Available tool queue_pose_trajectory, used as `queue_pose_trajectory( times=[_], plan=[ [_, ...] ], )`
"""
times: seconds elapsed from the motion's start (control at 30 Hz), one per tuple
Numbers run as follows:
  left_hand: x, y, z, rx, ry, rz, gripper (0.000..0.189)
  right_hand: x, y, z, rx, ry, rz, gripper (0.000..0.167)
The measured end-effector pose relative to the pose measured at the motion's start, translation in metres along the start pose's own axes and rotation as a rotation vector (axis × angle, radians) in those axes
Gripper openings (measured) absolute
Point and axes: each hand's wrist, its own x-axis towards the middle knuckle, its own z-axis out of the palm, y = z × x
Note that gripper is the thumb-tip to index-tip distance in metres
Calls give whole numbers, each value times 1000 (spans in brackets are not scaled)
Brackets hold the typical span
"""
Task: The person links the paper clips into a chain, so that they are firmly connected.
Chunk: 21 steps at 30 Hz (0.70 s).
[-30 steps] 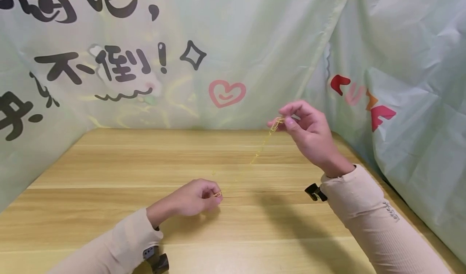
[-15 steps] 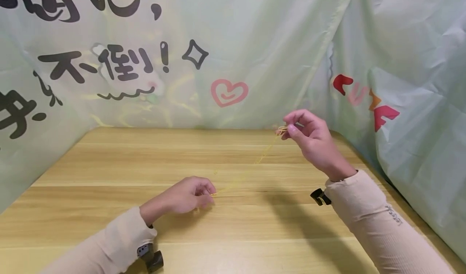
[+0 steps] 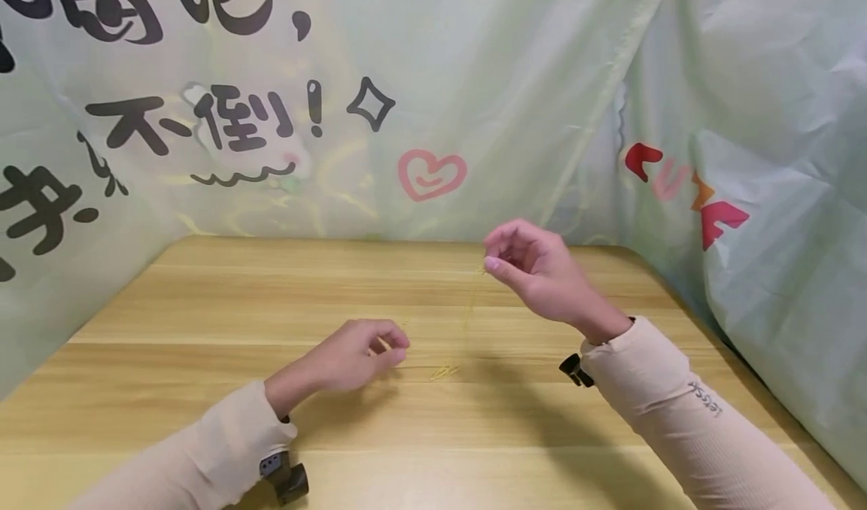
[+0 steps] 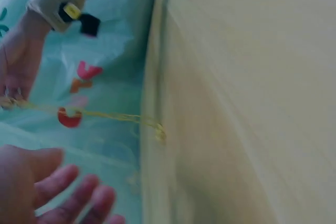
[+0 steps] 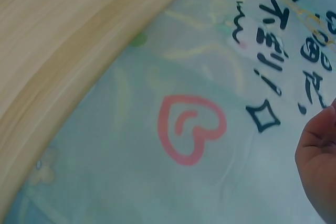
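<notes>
My right hand is raised over the table and pinches the upper end of a thin chain of yellow paper clips between thumb and fingers. In the head view the chain hangs almost straight down, faint and blurred, towards a small yellow cluster of clips low over the wood. To the left of that cluster, my left hand holds nothing; its fingers are loosely bent, apart from the chain. The left wrist view has the same left hand with relaxed fingers below the chain. Part of the right hand enters the right wrist view.
A small loose yellow piece lies on the wooden table behind the left hand. Pale green printed cloth walls the back and both sides. Black wrist cameras are strapped at the left cuff and right cuff.
My left hand has let go of the chain's lower end, which now hangs loose. My right hand has moved left and lower, and the slanted chain has swung to nearly vertical.
</notes>
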Motion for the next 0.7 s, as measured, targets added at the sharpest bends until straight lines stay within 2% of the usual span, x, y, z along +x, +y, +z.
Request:
queue_pose_trajectory(
  times=[0.17, 0.3, 0.5, 0.7],
  plan=[
    [9, 20, 4, -58, 178, 121, 30, 3, 2, 18, -24, -82, 15, 15],
    [15, 33, 9, -138, 270, 183, 28, 5, 5, 33, -58, -130, -1, 15],
    [19, 39, 15, -192, 320, 220, 16, 5, 10, 48, -72, -158, -9, 14],
    [17, 37, 15, -183, 319, 200, 16, 3, 12, 51, -69, -160, 4, 11]
  ],
)
